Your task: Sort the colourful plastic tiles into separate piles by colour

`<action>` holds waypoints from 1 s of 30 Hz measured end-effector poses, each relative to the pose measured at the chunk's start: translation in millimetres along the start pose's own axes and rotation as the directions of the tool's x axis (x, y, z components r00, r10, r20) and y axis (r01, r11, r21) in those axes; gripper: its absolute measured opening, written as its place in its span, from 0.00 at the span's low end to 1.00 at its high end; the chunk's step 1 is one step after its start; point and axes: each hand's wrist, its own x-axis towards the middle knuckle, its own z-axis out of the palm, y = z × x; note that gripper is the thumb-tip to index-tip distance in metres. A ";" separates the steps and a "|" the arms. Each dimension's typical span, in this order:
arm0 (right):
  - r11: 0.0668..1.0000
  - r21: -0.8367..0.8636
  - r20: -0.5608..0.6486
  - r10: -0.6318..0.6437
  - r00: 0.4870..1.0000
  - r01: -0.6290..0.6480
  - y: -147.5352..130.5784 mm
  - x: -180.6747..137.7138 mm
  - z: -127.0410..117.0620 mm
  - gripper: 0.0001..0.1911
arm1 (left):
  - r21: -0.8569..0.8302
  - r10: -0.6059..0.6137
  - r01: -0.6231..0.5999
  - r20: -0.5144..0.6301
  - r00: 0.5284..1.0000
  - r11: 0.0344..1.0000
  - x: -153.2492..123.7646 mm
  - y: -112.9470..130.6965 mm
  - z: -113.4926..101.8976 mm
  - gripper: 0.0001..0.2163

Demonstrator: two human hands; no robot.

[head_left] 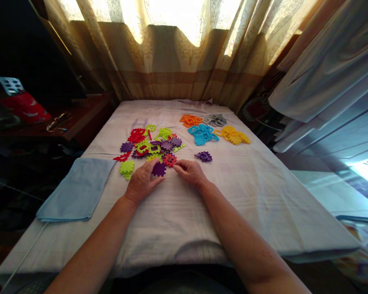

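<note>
Both my hands rest on a white-sheeted surface point(178, 212) at the near edge of a mixed pile of flat plastic puzzle pieces point(150, 143) in red, green and purple. My left hand point(142, 181) lies palm down with its fingertips touching a purple piece point(158, 169). My right hand point(190, 171) has its fingers curled, and they touch the edge of a red square frame piece point(169, 159). Whether either hand grips its piece I cannot tell.
Sorted heaps lie farther back: orange point(190, 120), grey point(214, 120), blue point(202, 134), yellow point(233, 134), and a small purple heap point(203, 156). A folded blue cloth point(79, 190) lies at the left. Curtains hang behind; a dark wooden stand point(64, 122) sits at the left.
</note>
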 end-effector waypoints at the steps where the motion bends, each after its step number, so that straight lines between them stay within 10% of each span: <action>1: 0.999 0.034 0.009 -0.006 1.000 0.006 -1.3 -0.2 2.9 0.14 | 0.004 0.001 -0.001 0.002 1.000 1.000 -0.1 0.7 0.5 0.30; 16: 0.937 0.335 -0.111 0.140 0.984 -0.096 13.2 10.2 -7.1 0.14 | 0.071 0.136 -0.138 0.028 0.990 0.988 2.4 2.9 5.8 0.31; 25: 0.827 0.166 -0.458 0.547 0.701 -0.537 76.9 1.9 -79.8 0.15 | 0.119 0.114 -0.120 0.061 0.992 0.986 1.4 0.3 6.9 0.24; 30: 0.747 -0.091 -0.460 0.555 0.693 -0.659 85.1 -4.7 -90.2 0.16 | 0.126 0.108 -0.116 0.066 0.992 0.985 1.7 1.7 5.8 0.24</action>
